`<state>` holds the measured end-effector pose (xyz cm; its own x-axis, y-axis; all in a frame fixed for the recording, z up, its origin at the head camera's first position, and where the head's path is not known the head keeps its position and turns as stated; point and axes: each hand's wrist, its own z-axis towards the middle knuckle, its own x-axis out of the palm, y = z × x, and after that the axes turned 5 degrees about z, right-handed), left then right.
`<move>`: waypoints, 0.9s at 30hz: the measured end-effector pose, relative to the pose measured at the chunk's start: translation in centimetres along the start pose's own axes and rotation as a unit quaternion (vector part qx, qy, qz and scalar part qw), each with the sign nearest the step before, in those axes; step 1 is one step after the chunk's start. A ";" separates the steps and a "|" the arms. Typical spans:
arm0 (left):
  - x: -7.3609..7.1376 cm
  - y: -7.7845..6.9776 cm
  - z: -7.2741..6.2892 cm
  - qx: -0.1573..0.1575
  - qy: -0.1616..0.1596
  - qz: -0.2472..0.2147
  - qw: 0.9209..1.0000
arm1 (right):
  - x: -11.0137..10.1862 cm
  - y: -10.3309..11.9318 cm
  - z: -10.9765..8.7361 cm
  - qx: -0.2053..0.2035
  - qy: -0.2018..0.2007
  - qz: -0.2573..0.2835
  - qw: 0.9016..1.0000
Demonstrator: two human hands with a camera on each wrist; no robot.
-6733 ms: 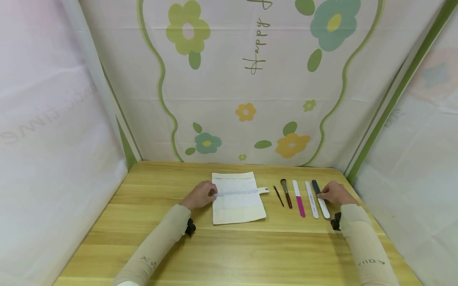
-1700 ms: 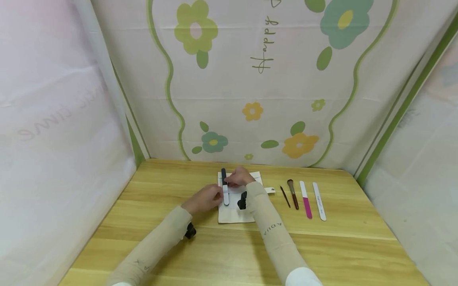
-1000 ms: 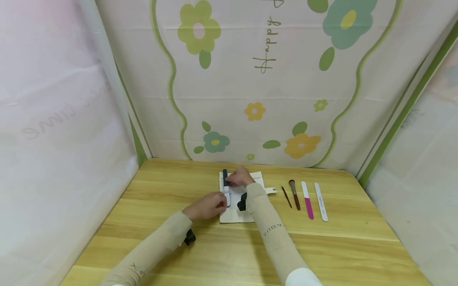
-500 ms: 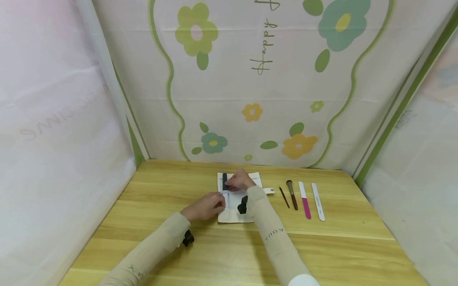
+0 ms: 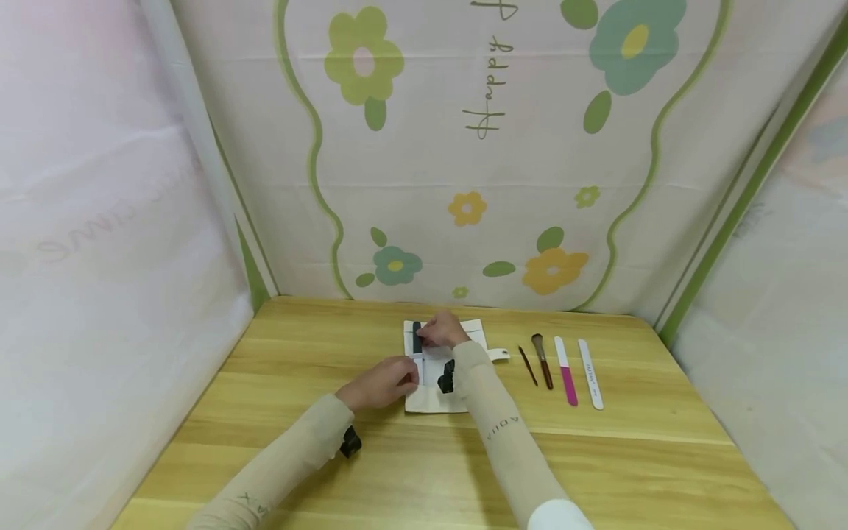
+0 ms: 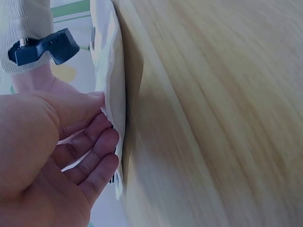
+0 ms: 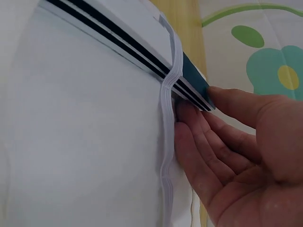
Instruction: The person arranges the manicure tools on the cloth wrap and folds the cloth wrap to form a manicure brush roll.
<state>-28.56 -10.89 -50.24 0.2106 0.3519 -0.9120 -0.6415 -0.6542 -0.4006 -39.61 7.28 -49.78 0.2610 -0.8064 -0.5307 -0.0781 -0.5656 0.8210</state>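
Note:
An unfolded white cloth roll-up case [image 5: 433,401] lies on the table with an elastic band [image 7: 166,123] across its middle. A dark-and-white nail file [image 5: 417,340] runs under the band near the case's left edge. My right hand [image 5: 442,330] pinches the dark far end of the file between thumb and fingers, as the right wrist view shows. At the case's left edge, my left hand [image 5: 383,381] pinches the cloth [image 6: 113,66] between thumb and fingertips. The file's near end is tucked out of sight in the case's lower pocket.
Right of the case, a thin dark stick [image 5: 528,365], a brush [image 5: 542,361], a white-and-pink nail file [image 5: 566,372] and a white nail file [image 5: 591,374] lie in a row. A snap tab [image 5: 498,355] sticks out from the case. Printed fabric walls surround the table.
My right hand has brought the dark-and-white file from the row's right end to the case, then slid it nearer under the band. My left hand has shifted slightly nearer along the edge.

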 end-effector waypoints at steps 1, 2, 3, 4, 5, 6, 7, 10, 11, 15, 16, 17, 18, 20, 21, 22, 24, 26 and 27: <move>0.0 0.0 0.0 0.001 -0.001 0.001 1.000 | 0.0 0.0 0.1 -0.002 -0.005 -0.001 1.000; 0.1 0.0 0.1 0.003 -0.001 0.003 1.000 | 0.0 0.0 0.2 -0.004 -0.008 -0.001 1.000; 0.1 0.0 0.1 0.002 0.000 0.004 1.000 | 0.0 0.0 0.3 -0.003 -0.010 0.003 1.000; 0.2 0.0 0.1 0.002 0.000 0.007 1.000 | 0.0 0.0 0.3 -0.004 -0.011 0.005 1.000; 0.2 0.0 0.1 0.001 0.002 0.008 1.000 | 0.0 -0.1 0.4 -0.004 -0.011 0.008 1.000; 0.2 0.0 0.1 -0.001 0.003 0.008 1.000 | 0.0 -0.1 0.4 -0.003 -0.010 0.010 1.000; 0.2 0.0 0.1 -0.003 0.004 0.008 1.000 | 0.0 -0.1 0.4 -0.001 -0.008 0.013 1.000; 0.2 0.0 0.0 -0.008 0.007 0.004 1.000 | -0.1 -0.1 0.5 0.004 0.003 0.027 1.000; 0.2 0.0 -0.1 -0.010 0.008 0.002 1.000 | -0.1 -0.1 0.5 0.004 0.007 0.030 1.000; 0.0 -0.1 -0.2 -0.009 0.005 -0.006 1.000 | -0.2 0.0 0.2 0.008 0.018 0.035 0.999; 0.0 -0.2 -0.2 -0.007 0.002 -0.007 1.000 | -0.2 0.1 0.1 0.008 0.019 0.035 0.999; -0.1 -0.2 -0.2 -0.007 0.001 -0.007 1.000 | -0.2 0.0 0.0 0.009 0.019 0.034 0.999; -0.1 -0.2 -0.2 -0.007 0.000 -0.007 1.000 | -0.2 0.0 -0.1 0.010 0.019 0.032 0.999; -0.1 -0.1 -0.1 -0.007 -0.001 -0.004 1.000 | -0.1 -0.1 -0.2 0.009 0.020 0.032 0.999; 0.0 -0.1 -0.1 -0.009 -0.001 -0.002 1.000 | -0.1 -0.1 -0.3 0.008 0.020 0.032 0.999; 0.0 -0.1 -0.1 -0.009 -0.001 -0.002 1.000 | -0.1 -0.2 -0.5 0.006 0.021 0.034 0.999; 0.1 -0.1 0.0 -0.011 0.000 -0.001 1.000 | -0.1 -0.3 -0.7 0.005 0.024 0.035 0.999; 0.1 -0.1 0.0 -0.010 -0.002 -0.002 1.000 | -0.1 -0.4 -0.9 0.004 0.027 0.037 0.999; 0.1 -0.1 0.0 -0.010 -0.003 -0.003 1.000 | -0.2 -0.5 -1.1 0.003 0.029 0.038 0.999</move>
<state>-28.48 -10.78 -50.32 0.2097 0.3594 -0.9093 -0.6256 -0.6654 -0.4073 -38.61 7.87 -49.86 0.3092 -0.8354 -0.4544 -0.1058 -0.5051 0.8566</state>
